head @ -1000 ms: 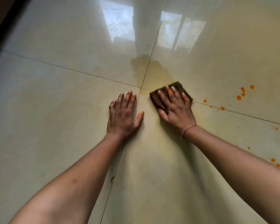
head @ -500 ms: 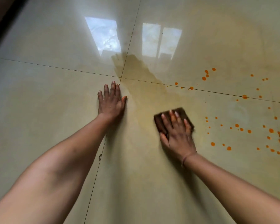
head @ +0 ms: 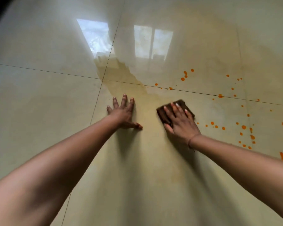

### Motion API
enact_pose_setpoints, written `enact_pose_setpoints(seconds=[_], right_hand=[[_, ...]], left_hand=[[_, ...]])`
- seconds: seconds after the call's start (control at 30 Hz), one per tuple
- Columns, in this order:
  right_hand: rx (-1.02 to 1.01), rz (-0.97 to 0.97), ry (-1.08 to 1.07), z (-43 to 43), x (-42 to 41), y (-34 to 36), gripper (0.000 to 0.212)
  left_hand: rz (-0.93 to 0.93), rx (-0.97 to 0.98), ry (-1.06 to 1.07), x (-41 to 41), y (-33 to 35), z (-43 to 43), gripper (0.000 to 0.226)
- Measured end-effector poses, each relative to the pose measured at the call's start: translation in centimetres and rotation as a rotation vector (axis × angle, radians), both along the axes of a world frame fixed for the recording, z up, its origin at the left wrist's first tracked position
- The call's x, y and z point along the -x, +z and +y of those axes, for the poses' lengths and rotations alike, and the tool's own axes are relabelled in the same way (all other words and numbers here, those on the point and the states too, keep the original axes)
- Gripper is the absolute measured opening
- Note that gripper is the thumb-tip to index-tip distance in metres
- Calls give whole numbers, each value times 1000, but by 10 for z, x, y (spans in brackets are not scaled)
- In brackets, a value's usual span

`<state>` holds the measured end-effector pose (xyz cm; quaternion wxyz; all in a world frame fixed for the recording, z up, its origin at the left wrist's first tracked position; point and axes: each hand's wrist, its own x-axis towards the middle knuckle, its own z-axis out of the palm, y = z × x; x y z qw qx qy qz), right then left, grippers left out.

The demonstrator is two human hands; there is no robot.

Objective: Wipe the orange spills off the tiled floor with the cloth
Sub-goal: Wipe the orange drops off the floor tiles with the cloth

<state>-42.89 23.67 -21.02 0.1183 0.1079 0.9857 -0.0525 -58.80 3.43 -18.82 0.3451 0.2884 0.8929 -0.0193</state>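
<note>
Head view: brown cloth point(head: 162, 114), centre-right, looks soft, light and limp, best pinned mid-pad as right hand point(head: 180, 123) does, fingers straight; left hand point(head: 122, 114) splayed empty on tiled floor point(head: 39, 103); orange spills point(head: 243, 127) near right.

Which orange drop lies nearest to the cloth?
The small drop just right of the cloth, beside the right hand. All other orange drops lie farther right or beyond the grout line.
</note>
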Motion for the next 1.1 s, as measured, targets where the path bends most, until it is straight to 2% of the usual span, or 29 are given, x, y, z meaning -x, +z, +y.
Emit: enact_pose_setpoints(seconds=[0.1, 0.2, 0.27, 0.37, 0.5, 0.57, 0.67, 0.73, 0.93, 1.0, 1.1], right_hand=[[4, -85, -42, 9, 32, -1, 69], [-64, -119, 304, 35, 0, 7, 76], [-14, -111, 440, 54, -27, 10, 74], [10, -44, 332, 60, -36, -1, 70], [43, 21, 106, 36, 34, -12, 71], [74, 23, 28, 30, 41, -13, 70], [107, 66, 142, 27, -19, -12, 72], [80, 29, 178, 36, -52, -9, 74], [85, -18, -6, 56, 26, -7, 70], [55, 43, 42, 58, 20, -10, 68], [53, 101, 223, 55, -34, -13, 70]], left_hand=[[7, 64, 2, 4, 3, 7, 135], [28, 134, -8, -1, 8, 19, 133], [36, 163, 10, -4, 12, 24, 134], [45, 166, 51, -6, 15, 31, 137], [52, 146, 107, -8, 11, 33, 137], [50, 125, 122, -10, 9, 33, 135], [64, 161, 96, -20, 17, 31, 131], [41, 182, 72, -27, 30, 36, 128], [104, 155, -24, -27, 42, 57, 123], [104, 140, -13, -14, 39, 61, 129], [73, 128, 39, 8, 35, 67, 140]])
